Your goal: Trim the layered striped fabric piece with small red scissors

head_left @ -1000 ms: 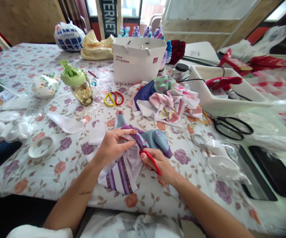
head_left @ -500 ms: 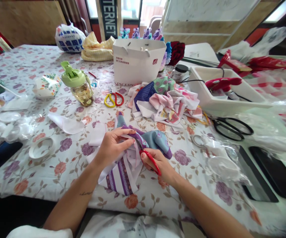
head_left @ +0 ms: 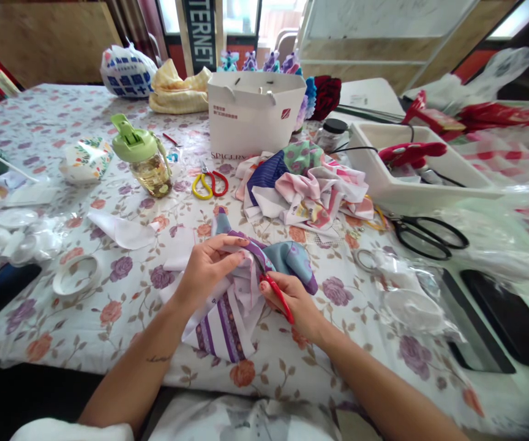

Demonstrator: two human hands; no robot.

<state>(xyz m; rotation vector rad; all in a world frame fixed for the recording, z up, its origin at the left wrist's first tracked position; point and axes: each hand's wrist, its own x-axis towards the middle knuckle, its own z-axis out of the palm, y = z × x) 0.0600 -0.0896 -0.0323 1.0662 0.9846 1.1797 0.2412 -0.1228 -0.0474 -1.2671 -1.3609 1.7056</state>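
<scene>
Between my hands lies a bunched scarf [head_left: 287, 258] of blue, purple and white cloth, its striped corner [head_left: 223, 334] spread towards me on the table. My left hand [head_left: 212, 266] pinches the scarf's purple edge between thumb and fingers. Red-handled scissors [head_left: 279, 297] are in my right hand [head_left: 296, 306], with the blades pointing up and left against the cloth near my left fingertips. The blades are partly covered by the fabric, so I cannot tell how far apart they are.
Beyond the scarf sit a heap of cloths [head_left: 310, 190], yellow-and-red scissors [head_left: 209, 185] and a green-lidded bottle [head_left: 142, 156]. Black scissors [head_left: 430, 237], a white tray [head_left: 370, 171] and a phone [head_left: 507, 318] are on the right. A tape roll [head_left: 77, 274] lies left, a paper bag [head_left: 255, 116] behind.
The red handles in my right hand have swung slightly left and nearer each other. My left hand keeps its pinch on the scarf, its thumb shifted a little left.
</scene>
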